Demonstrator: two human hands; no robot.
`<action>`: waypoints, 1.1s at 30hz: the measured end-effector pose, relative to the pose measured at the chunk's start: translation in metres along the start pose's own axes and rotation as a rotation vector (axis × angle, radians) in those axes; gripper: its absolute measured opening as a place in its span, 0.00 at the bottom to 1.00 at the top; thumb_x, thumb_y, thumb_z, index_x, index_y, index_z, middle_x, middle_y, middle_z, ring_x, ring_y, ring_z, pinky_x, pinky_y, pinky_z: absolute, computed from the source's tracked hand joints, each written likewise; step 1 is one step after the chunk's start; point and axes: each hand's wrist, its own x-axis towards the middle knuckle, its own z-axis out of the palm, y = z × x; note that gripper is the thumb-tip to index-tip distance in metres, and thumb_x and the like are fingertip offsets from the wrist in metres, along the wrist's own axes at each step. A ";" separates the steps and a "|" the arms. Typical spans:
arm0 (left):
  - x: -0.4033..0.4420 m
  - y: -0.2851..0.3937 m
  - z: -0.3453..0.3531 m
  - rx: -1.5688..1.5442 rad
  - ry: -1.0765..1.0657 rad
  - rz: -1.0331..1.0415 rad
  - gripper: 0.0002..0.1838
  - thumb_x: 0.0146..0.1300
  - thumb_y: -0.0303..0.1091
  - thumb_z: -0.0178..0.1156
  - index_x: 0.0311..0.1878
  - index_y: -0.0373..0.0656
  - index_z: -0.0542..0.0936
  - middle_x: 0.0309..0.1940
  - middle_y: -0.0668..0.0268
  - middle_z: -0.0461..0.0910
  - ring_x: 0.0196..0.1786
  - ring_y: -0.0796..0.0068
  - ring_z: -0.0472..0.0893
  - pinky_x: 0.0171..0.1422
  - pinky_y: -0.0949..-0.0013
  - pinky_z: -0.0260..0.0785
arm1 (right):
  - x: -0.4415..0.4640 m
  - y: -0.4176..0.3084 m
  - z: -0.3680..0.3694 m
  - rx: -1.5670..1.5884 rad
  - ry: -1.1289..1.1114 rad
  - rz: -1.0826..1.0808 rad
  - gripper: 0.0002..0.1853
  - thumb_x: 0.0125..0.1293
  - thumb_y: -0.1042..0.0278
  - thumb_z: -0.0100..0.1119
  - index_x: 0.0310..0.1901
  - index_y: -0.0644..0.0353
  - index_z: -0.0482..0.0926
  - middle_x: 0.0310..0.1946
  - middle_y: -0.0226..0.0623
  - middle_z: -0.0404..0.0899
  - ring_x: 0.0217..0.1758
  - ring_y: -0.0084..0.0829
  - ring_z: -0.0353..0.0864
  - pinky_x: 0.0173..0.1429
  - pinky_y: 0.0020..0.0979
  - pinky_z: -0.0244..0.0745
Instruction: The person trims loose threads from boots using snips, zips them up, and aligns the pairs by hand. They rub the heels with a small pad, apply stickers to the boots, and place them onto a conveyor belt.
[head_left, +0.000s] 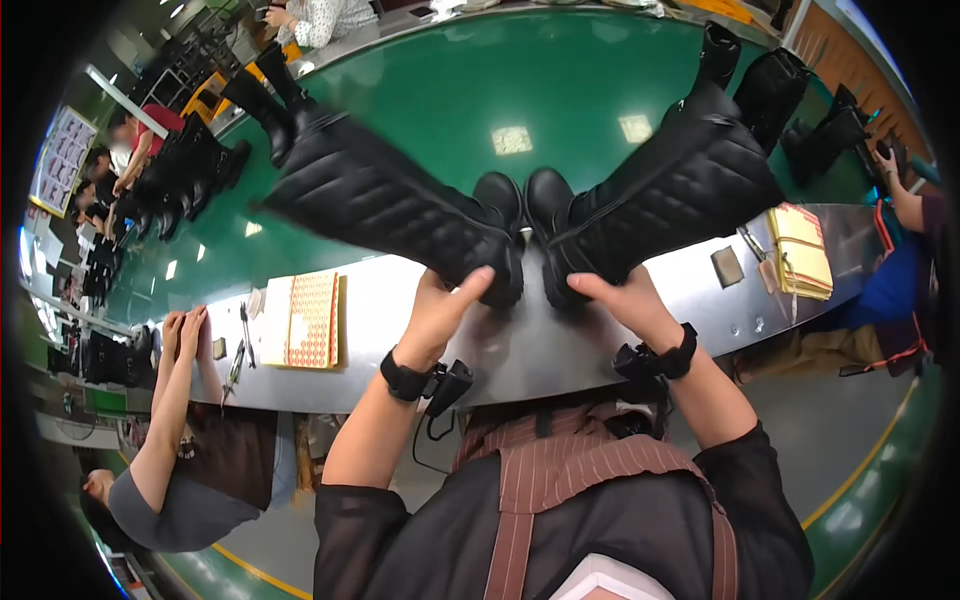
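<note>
Two tall black quilted boots are in front of me, toes close together in the middle and shafts slanting outward. My left hand [440,308] grips the left boot [375,185] near its heel, thumb on top and fingers hidden beneath. In the same way my right hand [625,300] holds the right boot [665,185] by the heel, its thumb showing. The left boot's shaft is slightly blurred. Both boots are over the metal edge of the bench, soles facing each other. A dark strap with a small device sits on each of my wrists.
Green belt [440,80] runs behind a metal ledge [390,290]. Sticker sheets [300,320] and a yellow-edged stack [803,250] lie on the ledge, with small tools [240,345] and a dark block [727,267]. More black boots [770,95] stand beyond. Co-workers sit on both sides.
</note>
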 end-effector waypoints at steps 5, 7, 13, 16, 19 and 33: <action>0.026 0.049 0.010 -0.330 -0.047 0.064 0.22 0.67 0.39 0.59 0.61 0.40 0.74 0.56 0.65 0.79 0.59 0.68 0.77 0.64 0.58 0.70 | 0.035 -0.027 -0.015 0.622 -0.018 -0.087 0.18 0.63 0.67 0.61 0.53 0.64 0.78 0.50 0.35 0.81 0.55 0.31 0.80 0.60 0.32 0.73; 0.047 0.052 0.007 -0.485 -0.189 0.115 0.24 0.68 0.43 0.56 0.63 0.41 0.73 0.59 0.61 0.78 0.64 0.66 0.74 0.71 0.55 0.65 | 0.056 -0.029 -0.020 0.815 -0.089 -0.082 0.21 0.64 0.62 0.56 0.56 0.67 0.76 0.53 0.39 0.81 0.57 0.35 0.79 0.66 0.38 0.71; 0.070 0.018 0.022 -0.752 -0.303 0.119 0.25 0.66 0.39 0.57 0.64 0.41 0.72 0.60 0.62 0.77 0.63 0.66 0.75 0.71 0.55 0.65 | 0.086 -0.006 -0.009 1.035 -0.203 -0.093 0.26 0.60 0.61 0.56 0.57 0.68 0.75 0.56 0.41 0.79 0.60 0.36 0.77 0.69 0.39 0.67; 0.070 0.005 0.018 -0.802 -0.301 0.081 0.26 0.64 0.39 0.57 0.64 0.40 0.71 0.60 0.61 0.77 0.64 0.64 0.74 0.72 0.53 0.62 | 0.089 0.012 0.002 1.055 -0.210 -0.072 0.26 0.60 0.61 0.56 0.58 0.68 0.75 0.57 0.41 0.78 0.62 0.37 0.76 0.70 0.40 0.65; 0.072 -0.002 0.011 -0.826 -0.233 0.026 0.31 0.58 0.38 0.58 0.64 0.36 0.71 0.62 0.57 0.75 0.66 0.59 0.72 0.75 0.49 0.57 | 0.091 0.026 0.005 1.058 -0.240 -0.035 0.27 0.58 0.62 0.55 0.58 0.68 0.75 0.58 0.41 0.78 0.63 0.37 0.75 0.71 0.40 0.63; 0.073 -0.040 0.012 0.067 0.110 0.433 0.21 0.61 0.27 0.59 0.60 0.41 0.75 0.52 0.64 0.78 0.52 0.72 0.78 0.56 0.69 0.70 | 0.082 0.044 -0.002 -0.283 0.104 -0.536 0.41 0.52 0.65 0.72 0.68 0.59 0.66 0.64 0.38 0.70 0.67 0.33 0.68 0.69 0.33 0.63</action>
